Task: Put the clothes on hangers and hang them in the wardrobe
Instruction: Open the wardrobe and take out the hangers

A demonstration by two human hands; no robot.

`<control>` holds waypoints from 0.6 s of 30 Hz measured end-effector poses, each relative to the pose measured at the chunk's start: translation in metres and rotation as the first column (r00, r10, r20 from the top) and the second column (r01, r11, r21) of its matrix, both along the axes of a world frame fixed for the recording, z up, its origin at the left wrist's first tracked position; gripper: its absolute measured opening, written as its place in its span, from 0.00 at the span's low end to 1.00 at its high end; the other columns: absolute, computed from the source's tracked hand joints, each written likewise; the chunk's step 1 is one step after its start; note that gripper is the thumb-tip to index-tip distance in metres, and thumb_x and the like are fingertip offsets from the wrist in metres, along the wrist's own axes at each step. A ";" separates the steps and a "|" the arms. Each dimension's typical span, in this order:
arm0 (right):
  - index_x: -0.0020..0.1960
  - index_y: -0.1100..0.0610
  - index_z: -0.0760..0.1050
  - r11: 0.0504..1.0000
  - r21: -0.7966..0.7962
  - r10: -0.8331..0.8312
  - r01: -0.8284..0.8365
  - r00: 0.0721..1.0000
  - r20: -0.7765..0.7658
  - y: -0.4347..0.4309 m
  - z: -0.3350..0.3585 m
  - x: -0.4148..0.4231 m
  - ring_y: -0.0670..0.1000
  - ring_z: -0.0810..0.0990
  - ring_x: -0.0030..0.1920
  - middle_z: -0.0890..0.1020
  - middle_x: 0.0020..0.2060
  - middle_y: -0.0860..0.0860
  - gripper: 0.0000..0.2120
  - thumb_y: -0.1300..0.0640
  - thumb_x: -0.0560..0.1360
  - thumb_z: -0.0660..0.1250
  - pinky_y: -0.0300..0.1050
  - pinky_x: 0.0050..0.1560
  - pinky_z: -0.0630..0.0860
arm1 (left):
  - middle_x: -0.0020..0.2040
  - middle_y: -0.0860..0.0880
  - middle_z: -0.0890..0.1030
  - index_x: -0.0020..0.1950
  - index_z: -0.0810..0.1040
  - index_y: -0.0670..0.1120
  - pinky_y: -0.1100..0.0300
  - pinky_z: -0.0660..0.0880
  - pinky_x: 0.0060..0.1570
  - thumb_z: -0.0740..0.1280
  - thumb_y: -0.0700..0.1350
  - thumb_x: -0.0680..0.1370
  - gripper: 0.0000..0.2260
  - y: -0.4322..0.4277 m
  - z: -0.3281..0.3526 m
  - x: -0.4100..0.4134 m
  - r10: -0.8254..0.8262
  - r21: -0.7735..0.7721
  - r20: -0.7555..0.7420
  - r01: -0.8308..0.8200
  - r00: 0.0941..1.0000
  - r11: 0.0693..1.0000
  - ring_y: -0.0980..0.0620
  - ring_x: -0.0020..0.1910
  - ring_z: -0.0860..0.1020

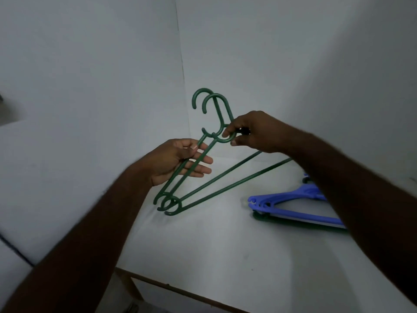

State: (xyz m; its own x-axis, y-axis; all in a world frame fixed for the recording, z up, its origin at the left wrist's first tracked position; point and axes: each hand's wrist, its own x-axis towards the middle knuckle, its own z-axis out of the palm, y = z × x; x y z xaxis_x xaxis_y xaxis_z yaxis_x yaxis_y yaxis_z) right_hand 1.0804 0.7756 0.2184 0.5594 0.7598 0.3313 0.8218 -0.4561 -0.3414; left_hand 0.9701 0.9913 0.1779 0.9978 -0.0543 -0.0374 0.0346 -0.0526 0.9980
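Note:
Two green plastic hangers (222, 177) are held together above a white table (225, 245), hooks pointing up toward the wall corner. My left hand (180, 161) holds their left arms, thumb on top and fingers underneath. My right hand (252, 132) pinches the ring at the base of the hooks between thumb and fingers. The hangers' right ends are hidden behind my right forearm. No clothes are in view.
A stack of blue hangers (291, 204) lies on the table at the right, partly under my right forearm. White walls meet in a corner behind the table. The table's wooden front edge (180, 288) runs along the bottom. A white surface lies to the left.

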 end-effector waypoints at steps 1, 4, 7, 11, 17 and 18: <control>0.56 0.55 0.83 1.000 0.018 -0.014 0.013 1.000 0.023 0.000 -0.005 0.002 0.45 0.77 0.44 0.84 0.50 0.50 0.12 0.60 0.73 0.74 0.30 0.44 0.69 | 0.48 0.38 0.83 0.59 0.76 0.41 0.51 0.82 0.41 0.55 0.43 0.84 0.12 -0.009 0.001 0.001 0.000 -0.003 0.015 0.000 1.000 1.000 0.42 0.39 0.84; 0.55 0.57 0.83 0.991 0.107 -0.081 0.075 0.996 0.048 -0.014 -0.010 0.005 0.50 0.81 0.48 0.85 0.51 0.53 0.12 0.61 0.72 0.75 0.37 0.52 0.75 | 0.34 0.46 0.76 0.57 0.77 0.43 0.67 0.65 0.20 0.57 0.48 0.84 0.12 -0.034 0.003 0.012 0.020 0.038 0.099 -0.024 0.995 0.999 0.57 0.21 0.66; 0.57 0.60 0.82 0.973 0.206 -0.157 0.104 0.953 0.260 -0.040 -0.008 -0.005 0.57 0.82 0.54 0.84 0.55 0.57 0.13 0.63 0.72 0.73 0.54 0.59 0.77 | 0.28 0.52 0.66 0.52 0.77 0.44 0.71 0.55 0.18 0.59 0.53 0.82 0.14 -0.065 0.007 0.029 -0.025 0.064 0.137 0.016 0.990 0.998 0.60 0.21 0.58; 0.65 0.61 0.75 0.913 0.374 -0.342 0.161 0.803 0.488 -0.099 -0.023 -0.046 0.58 0.72 0.67 0.74 0.66 0.60 0.21 0.55 0.75 0.69 0.50 0.68 0.67 | 0.25 0.54 0.61 0.41 0.70 0.47 0.71 0.52 0.17 0.57 0.52 0.83 0.14 -0.102 0.012 0.053 -0.136 -0.141 0.060 0.143 0.989 0.980 0.61 0.18 0.56; 0.56 0.58 0.80 0.871 -0.281 -0.136 0.403 0.748 0.650 -0.196 -0.088 -0.043 0.60 0.82 0.55 0.83 0.46 0.56 0.15 0.58 0.71 0.67 0.65 0.67 0.64 | 0.24 0.55 0.61 0.35 0.70 0.48 0.73 0.52 0.15 0.56 0.53 0.79 0.15 -0.165 -0.012 0.085 -0.583 -0.407 -0.134 0.492 0.802 0.770 0.60 0.19 0.51; 0.51 0.57 0.81 0.854 -0.324 -0.135 0.407 0.775 0.617 -0.207 -0.092 -0.045 0.60 0.83 0.45 0.82 0.40 0.55 0.12 0.62 0.70 0.63 0.62 0.59 0.73 | 0.24 0.55 0.61 0.36 0.70 0.48 0.73 0.52 0.15 0.56 0.53 0.79 0.15 -0.179 -0.018 0.092 -0.583 -0.375 -0.185 0.492 0.791 0.786 0.60 0.19 0.52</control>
State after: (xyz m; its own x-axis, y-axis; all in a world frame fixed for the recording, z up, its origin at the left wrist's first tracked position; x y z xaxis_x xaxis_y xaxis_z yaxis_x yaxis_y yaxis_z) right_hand 1.0355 0.5686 0.1264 0.5828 0.7396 0.3367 0.6163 -0.6723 0.4101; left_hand 1.0618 0.8124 0.1594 0.7489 -0.6323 -0.1981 0.3645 0.1434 0.9201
